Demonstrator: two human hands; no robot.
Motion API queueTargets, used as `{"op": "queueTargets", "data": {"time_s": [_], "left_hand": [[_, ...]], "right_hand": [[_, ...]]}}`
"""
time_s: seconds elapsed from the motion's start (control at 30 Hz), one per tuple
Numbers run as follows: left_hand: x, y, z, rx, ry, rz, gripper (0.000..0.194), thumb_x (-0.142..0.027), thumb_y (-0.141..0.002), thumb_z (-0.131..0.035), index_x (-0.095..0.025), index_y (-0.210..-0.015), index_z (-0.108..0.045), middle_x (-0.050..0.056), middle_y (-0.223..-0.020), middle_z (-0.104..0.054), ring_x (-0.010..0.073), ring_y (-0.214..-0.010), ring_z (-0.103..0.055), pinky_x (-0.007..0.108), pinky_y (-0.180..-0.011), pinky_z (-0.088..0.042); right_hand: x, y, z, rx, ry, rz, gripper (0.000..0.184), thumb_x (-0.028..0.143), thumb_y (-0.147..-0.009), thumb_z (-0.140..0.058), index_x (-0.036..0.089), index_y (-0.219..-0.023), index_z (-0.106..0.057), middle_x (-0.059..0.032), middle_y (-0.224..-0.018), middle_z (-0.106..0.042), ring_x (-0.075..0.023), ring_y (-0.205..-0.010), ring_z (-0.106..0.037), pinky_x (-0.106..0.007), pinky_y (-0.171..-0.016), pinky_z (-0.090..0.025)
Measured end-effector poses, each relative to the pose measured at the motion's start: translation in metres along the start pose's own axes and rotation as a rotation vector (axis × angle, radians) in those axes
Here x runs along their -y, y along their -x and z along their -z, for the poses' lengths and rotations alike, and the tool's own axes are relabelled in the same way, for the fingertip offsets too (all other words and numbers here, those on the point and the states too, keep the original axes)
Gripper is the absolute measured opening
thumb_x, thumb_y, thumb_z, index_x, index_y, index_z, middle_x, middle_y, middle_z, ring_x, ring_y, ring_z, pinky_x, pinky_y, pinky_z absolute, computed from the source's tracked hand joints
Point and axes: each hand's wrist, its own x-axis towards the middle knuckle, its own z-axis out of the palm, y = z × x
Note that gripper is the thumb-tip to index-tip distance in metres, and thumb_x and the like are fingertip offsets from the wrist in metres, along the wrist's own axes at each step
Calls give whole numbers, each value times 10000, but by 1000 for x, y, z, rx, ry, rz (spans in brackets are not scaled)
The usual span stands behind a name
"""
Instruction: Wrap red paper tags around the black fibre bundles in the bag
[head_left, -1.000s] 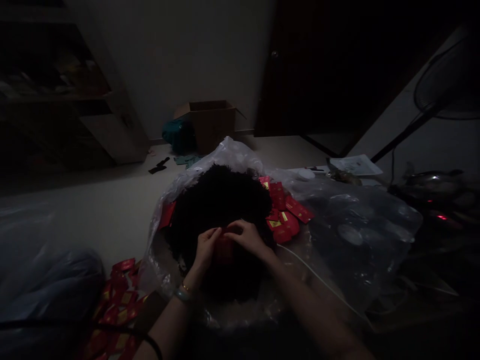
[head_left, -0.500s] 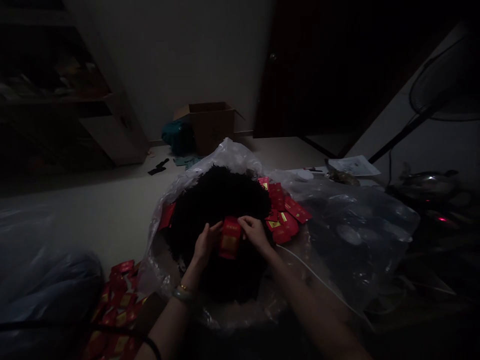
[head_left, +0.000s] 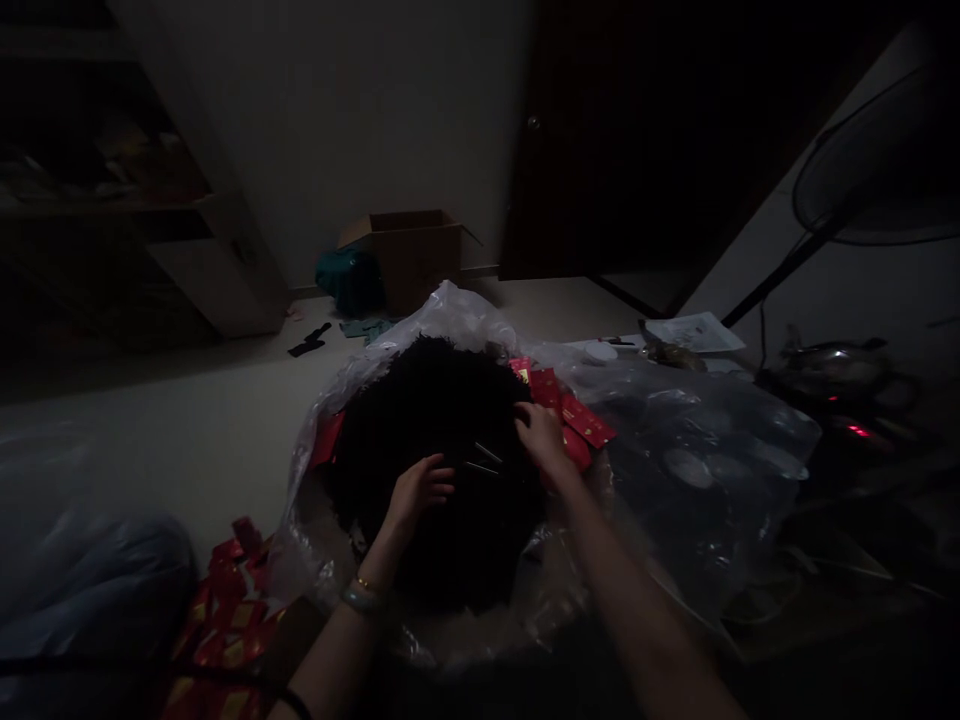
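Observation:
A heap of black, shredded-looking material (head_left: 435, 400) fills a clear plastic bag (head_left: 307, 530) with its mouth spread wide. My left hand (head_left: 420, 492) hovers over the front of the heap, its fingers apart and holding nothing. My right hand (head_left: 541, 435) is at the heap's right side, beside several red packets (head_left: 589, 420). Its thumb and finger appear apart, and I see nothing between them. Two thin silvery strips (head_left: 486, 460) lie on the black heap between my hands; the dim light hides what they are. Another red packet (head_left: 327, 440) rests at the left rim.
Many red packets (head_left: 232, 610) are piled low on the left. A cardboard box (head_left: 416, 255) stands by the wall next to a teal bag (head_left: 351, 280). Clear plastic (head_left: 697, 450) spreads to the right, near a kettle (head_left: 832, 360) and a fan (head_left: 870, 170).
The red packet held between both hands is gone from there. My right hand has moved right and up to the packets; my left has opened. The silvery strips now show.

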Motion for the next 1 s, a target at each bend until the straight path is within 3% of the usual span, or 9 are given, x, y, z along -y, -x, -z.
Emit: {"op": "queueTargets", "data": {"time_s": [0.03,0.13,0.37,0.5,0.67,0.73,0.83,0.9,1.0], "left_hand": [[0,1,-1,-4,-26,-12,431,-409,-823,-537,-111,-1133,-572,138,-934,-703,160,-641,-660,251,-572,-486],[1,1,-4,-13,-98,-13,415,-399,-784,-588,-114,-1085,-597,132,-918,-705,151,-632,-658,240,-557,-481],[1,-1,-1,-53,-179,-48,388,-367,-729,-641,-127,-1034,-628,119,-902,-710,138,-629,-653,222,-542,-467],[-1,0,-2,-67,-243,-99,411,-352,-699,-661,-119,-1037,-635,124,-920,-711,143,-663,-652,223,-554,-470],[-1,2,-5,-55,-354,-258,426,-375,-692,-655,-135,-1044,-643,138,-1035,-689,230,-914,-650,292,-684,-508],[0,4,-7,-47,-401,-367,433,-355,-689,-666,-152,-1070,-639,137,-1123,-658,248,-1037,-609,331,-806,-498],[2,8,-9,-6,-459,-509,557,-319,-658,-710,-187,-1186,-586,116,-1254,-589,251,-1140,-547,345,-910,-458],[4,10,-10,61,-493,-501,484,-346,-684,-690,-175,-1133,-627,96,-1154,-651,250,-1044,-598,328,-854,-484],[5,11,-12,100,-505,-396,356,-439,-764,-581,-125,-874,-708,53,-777,-709,197,-696,-638,271,-621,-504]], "right_hand": [[-20,-6,6,49,196,-38,331,130,-771,-565,157,-1096,-621,-130,-1138,-634,-235,-1076,-559,-352,-953,-378],[-56,-12,12,98,299,-79,371,125,-685,-668,138,-1054,-633,-140,-1058,-657,-252,-1013,-585,-330,-873,-411],[-67,-10,14,14,301,-108,222,139,-779,-530,169,-932,-689,-102,-960,-682,-212,-916,-615,-285,-773,-435],[-71,-11,36,-198,127,54,287,115,-762,-445,174,-881,-699,-82,-934,-683,-196,-900,-605,-311,-835,-437],[-37,8,48,-415,-34,314,210,145,-727,-467,204,-717,-668,-52,-808,-656,-211,-846,-573,-373,-851,-425],[-13,21,42,-361,-139,363,196,147,-739,-472,209,-733,-658,-39,-784,-650,-197,-807,-576,-361,-826,-437],[20,42,23,-135,-353,422,219,134,-772,-453,209,-782,-659,-32,-822,-652,-173,-802,-599,-304,-747,-476],[36,52,7,-9,-433,453,233,146,-807,-450,215,-848,-669,-29,-836,-658,-162,-796,-613,-284,-721,-492],[45,61,-17,-53,-412,454,289,159,-838,-454,226,-1040,-650,-52,-961,-662,-177,-896,-612,-312,-794,-497]]}}
